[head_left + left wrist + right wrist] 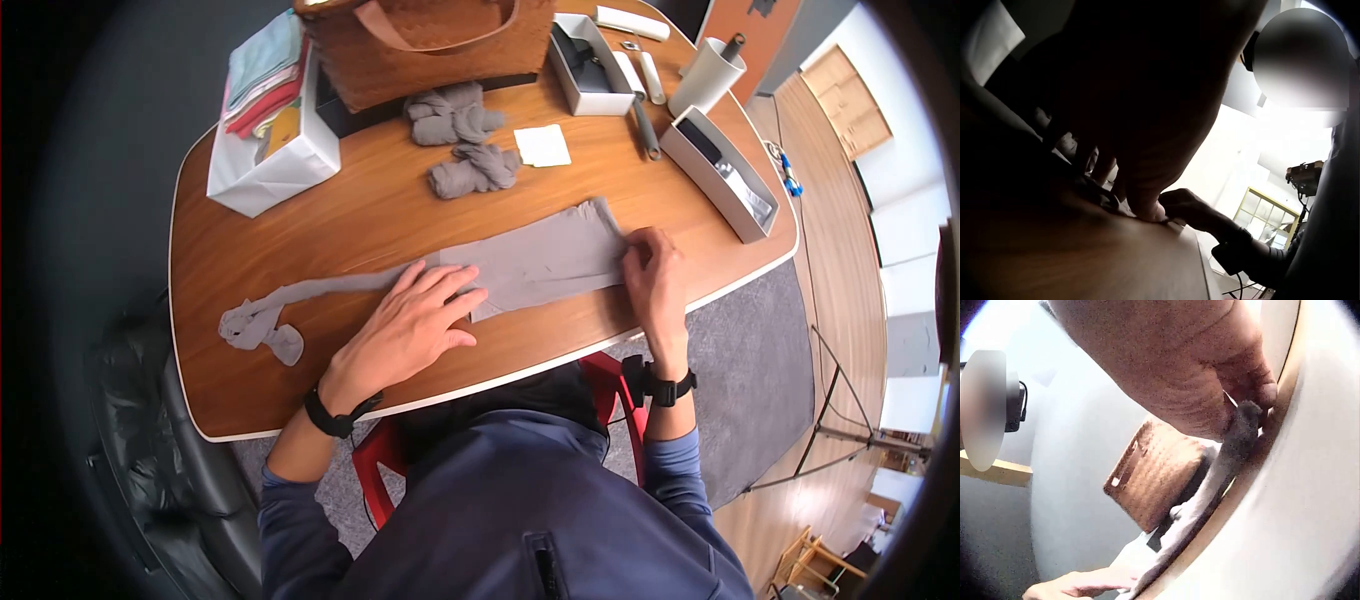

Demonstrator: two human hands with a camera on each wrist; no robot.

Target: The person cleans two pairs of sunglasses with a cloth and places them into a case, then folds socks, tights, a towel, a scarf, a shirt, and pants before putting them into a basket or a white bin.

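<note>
Grey tights (540, 255) lie lengthwise on the wooden table, with the wide body part at the right and the narrow legs (330, 286) running left to a crumpled foot end. My left hand (410, 318) rests spread over the place where body and legs meet. At the right end, my right hand (655, 275) pinches the near corner of the waistband (608, 220) between thumb and curled fingers. In the right wrist view, a grey fabric edge (1244, 428) sticks out from that pinch. The left wrist view is dark, with the left fingertips down at the tabletop.
Two grey knotted bundles (472, 170) lie behind the tights, beside a white paper square (543, 146). A white box of folded cloths (270, 175) stands back left, near a brown bag (420, 50). Two open white boxes (720, 185), a lint roller (645, 125) and a white cylinder (708, 78) sit at the right.
</note>
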